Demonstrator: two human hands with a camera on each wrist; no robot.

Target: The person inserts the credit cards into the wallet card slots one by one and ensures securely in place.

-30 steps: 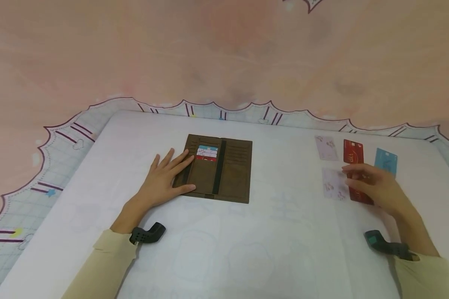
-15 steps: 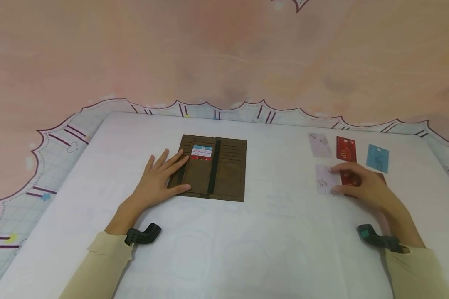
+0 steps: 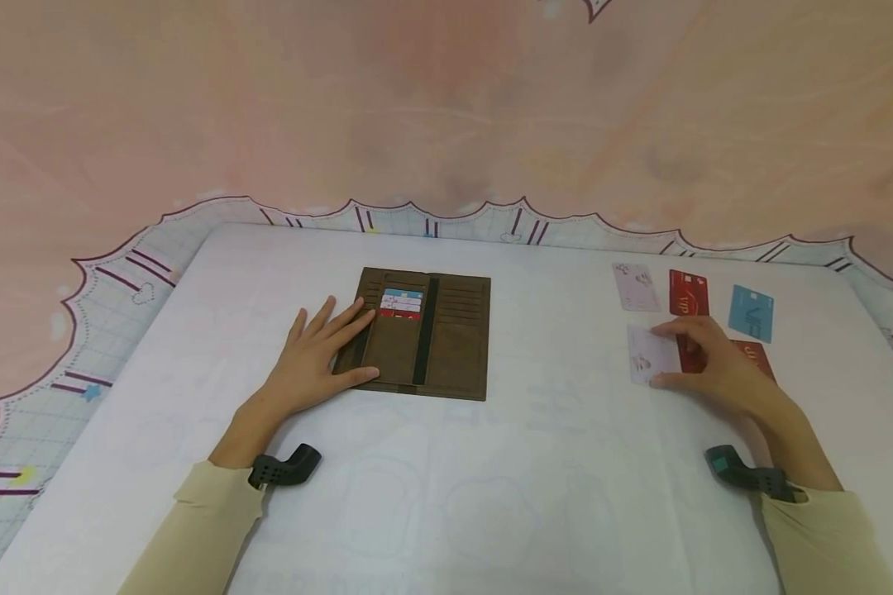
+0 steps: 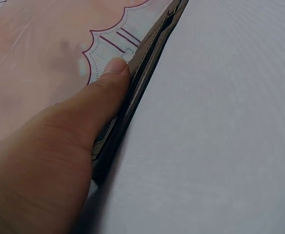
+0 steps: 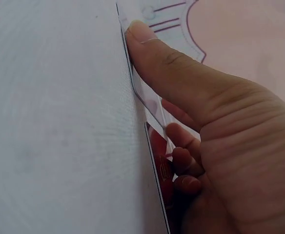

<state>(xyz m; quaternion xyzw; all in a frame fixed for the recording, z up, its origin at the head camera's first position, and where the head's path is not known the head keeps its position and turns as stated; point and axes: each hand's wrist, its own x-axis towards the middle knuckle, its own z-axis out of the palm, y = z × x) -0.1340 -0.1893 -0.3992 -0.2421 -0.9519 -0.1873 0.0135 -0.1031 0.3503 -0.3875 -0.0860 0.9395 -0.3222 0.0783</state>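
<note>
At 12 o'clock, three cards (image 3: pixel 401 303) are slotted in the wallet (image 3: pixel 457 355), touched by the spread left hand (image 3: pixel 307 364); at its 3 o'clock, a pale card (image 3: pixel 644 354) is pinched by the right hand (image 3: pixel 723 372), other cards (image 3: pixel 752 314) unslotted.

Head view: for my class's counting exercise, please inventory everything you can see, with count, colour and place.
wallet: one, brown, open left of centre
inserted cards: count unclear, blue, pale and red edges, in a wallet pocket
pale cards: two, lilac-white, tabletop right
red cards: three, red, right of the pale ones, two partly hidden
blue card: one, blue, far right
tabletop: one, white, underneath
backdrop: one, pinkish, scalloped whitish border, beyond
wrist devices: two, black, one per wrist
sleeves: two, beige, forearms
left hand: one, on wallet
right hand: one, pinching nearer pale card
</note>
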